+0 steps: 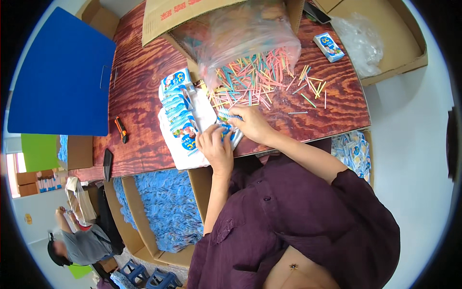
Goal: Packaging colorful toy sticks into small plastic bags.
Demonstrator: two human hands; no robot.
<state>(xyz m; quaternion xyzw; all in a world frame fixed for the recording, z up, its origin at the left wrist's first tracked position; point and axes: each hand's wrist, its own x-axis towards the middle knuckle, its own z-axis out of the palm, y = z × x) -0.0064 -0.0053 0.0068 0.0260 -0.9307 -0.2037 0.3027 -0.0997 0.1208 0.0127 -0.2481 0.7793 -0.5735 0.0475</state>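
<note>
Wood-grain surface, both hands' fingers clamped on a small blue-white box at its near edge, left hand, right hand, stacked blue-white boxes just left, another box at far right corner.

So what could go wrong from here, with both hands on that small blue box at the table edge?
1. The left hand and right hand share their grip on the small blue-and-white cardboard box right at the edge of the dark wood-grain table; a slip could drop it.
2. The loose thin coloured sticks spill from the clear plastic bag; stray ones might roll off.
</note>
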